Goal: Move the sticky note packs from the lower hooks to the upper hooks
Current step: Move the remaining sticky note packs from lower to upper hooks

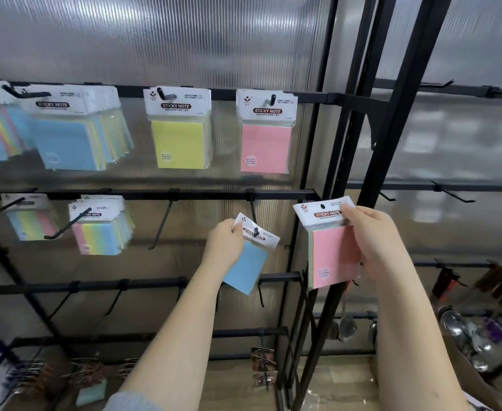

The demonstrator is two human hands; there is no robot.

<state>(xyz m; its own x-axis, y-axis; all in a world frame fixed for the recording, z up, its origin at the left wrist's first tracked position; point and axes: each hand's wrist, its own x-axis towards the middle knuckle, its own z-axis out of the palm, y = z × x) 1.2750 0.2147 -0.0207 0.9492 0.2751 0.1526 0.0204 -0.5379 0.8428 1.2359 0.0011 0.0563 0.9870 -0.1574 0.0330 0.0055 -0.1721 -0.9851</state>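
A ribbed translucent plastic wall panel (184,40) fills the background, blurred by reflections. A black metal upright post (404,99) runs tilted from top to bottom right of centre, with a thinner black post (324,93) just beside it on the left. Low on the right, shiny metal ladles (347,324) hang from a black rail, and beside them sits a brown cardboard box (463,372) holding glossy, blurred metal items. Near the bottom centre, small copper-coloured packs (262,360) hang on a peg. At bottom left, dark brown brush-like goods (86,372) hang in a row. Light wooden flooring (232,387) shows beneath.
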